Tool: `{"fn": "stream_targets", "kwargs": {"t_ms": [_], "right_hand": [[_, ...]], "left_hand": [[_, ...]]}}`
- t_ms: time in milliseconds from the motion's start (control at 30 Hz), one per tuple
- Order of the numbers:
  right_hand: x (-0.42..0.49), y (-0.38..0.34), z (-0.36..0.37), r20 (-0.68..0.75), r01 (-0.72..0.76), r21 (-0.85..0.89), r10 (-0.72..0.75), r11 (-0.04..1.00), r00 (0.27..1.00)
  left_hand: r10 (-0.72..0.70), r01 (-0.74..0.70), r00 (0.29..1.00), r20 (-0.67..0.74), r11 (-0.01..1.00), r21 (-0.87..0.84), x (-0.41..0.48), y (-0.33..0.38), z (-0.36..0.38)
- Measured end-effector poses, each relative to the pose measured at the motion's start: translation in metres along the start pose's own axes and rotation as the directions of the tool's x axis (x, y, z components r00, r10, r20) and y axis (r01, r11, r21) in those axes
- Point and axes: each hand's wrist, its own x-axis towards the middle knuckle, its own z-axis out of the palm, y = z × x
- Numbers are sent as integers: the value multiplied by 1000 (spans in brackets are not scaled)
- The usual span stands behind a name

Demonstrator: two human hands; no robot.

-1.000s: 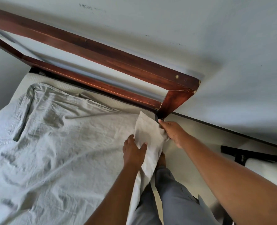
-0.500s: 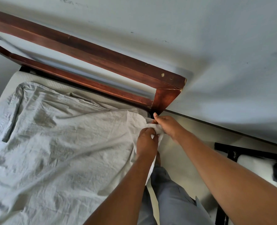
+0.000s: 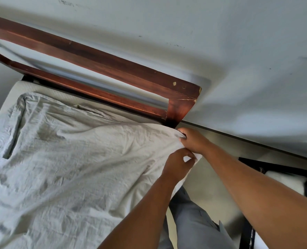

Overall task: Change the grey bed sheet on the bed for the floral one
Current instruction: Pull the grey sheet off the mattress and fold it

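At the bed's corner, just below the wooden headboard [image 3: 178, 114], both hands gather the grey bed sheet [image 3: 77, 159]: the right hand [image 3: 194, 142] curls its fingers round the corner fold, and the left hand [image 3: 176, 166], just beside it, pinches the hem between thumb and fingertips. Leftward of the fingers the sheet lies rumpled across the mattress [image 3: 39, 88] (its far edge already bared), so the grip probably serves to peel this corner free. No floral sheet is in view.
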Motion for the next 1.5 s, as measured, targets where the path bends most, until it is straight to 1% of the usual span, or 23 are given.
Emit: {"fn": "stream_targets", "kwargs": {"t_ms": [100,167,200,267,300,333,367,433,567,633,700,767,800,833,867,900,967,1033,1133,1267,1367,1433,1500], "right_hand": [[-4,-4,14,-101,-4,-144,-11,990,995],[-10,-12,25,-159,29,-219,-65,975,985],[-14,-18,30,-165,72,-219,-110,973,980],[-21,-32,42,-124,201,-171,-223,965,967],[-24,-39,48,-90,272,-150,-287,951,954],[-27,-47,54,-60,335,-136,-345,932,937],[-28,-55,60,-38,386,-119,-393,915,919],[-29,-68,69,4,427,-48,-427,903,904],[-39,-85,72,109,409,69,-414,910,904],[-44,-89,71,134,371,66,-377,926,916],[-47,-94,72,136,351,11,-349,936,927],[-46,-99,72,165,341,-6,-336,940,927],[-46,-101,72,181,343,-8,-336,939,924],[-46,-103,73,190,354,-8,-346,935,919],[-46,-106,74,194,375,-8,-367,927,910],[-45,-109,76,191,404,-14,-394,915,899],[-46,-112,79,176,463,-54,-448,885,876],[-47,-112,81,158,515,-134,-495,847,854],[-51,-109,81,135,590,-269,-577,761,806],[-57,-105,78,129,657,-332,-657,677,742],[-60,-99,74,87,655,-339,-671,675,736],[-61,-96,67,45,622,-325,-645,713,763],[-58,-94,61,-8,553,-313,-584,772,812]], "left_hand": [[-259,228,954,-154,954,-195,2,-11,-16],[-390,287,890,-236,881,-377,3,-16,-29],[-446,288,864,-234,819,-496,4,-17,-38],[-537,266,830,-151,618,-740,9,-18,-58],[-553,253,827,-105,532,-808,12,-19,-69],[-563,274,824,-67,499,-822,15,-21,-79],[-579,308,814,-51,503,-807,17,-24,-89],[-620,381,782,-65,557,-738,19,-32,-104],[-677,450,701,-224,663,-598,19,-53,-130],[-699,390,666,-262,625,-677,15,-62,-144],[-740,309,627,-242,522,-795,11,-68,-156],[-752,262,639,-162,411,-873,6,-73,-166],[-744,259,653,-145,399,-879,2,-72,-168],[-731,255,662,-164,425,-868,-1,-72,-169],[-716,256,659,-231,503,-826,-3,-76,-170],[-681,277,657,-322,616,-738,-5,-80,-169],[-560,346,687,-463,813,-468,-5,-84,-168],[-462,390,745,-482,887,-249,1,-87,-168],[-447,456,784,-430,885,-89,10,-85,-167],[-548,567,791,-274,824,-11,22,-79,-162],[-538,594,771,-341,800,83,33,-78,-163],[-538,574,727,-427,817,-54,41,-72,-166],[-563,459,675,-477,826,-326,48,-63,-177]]}}
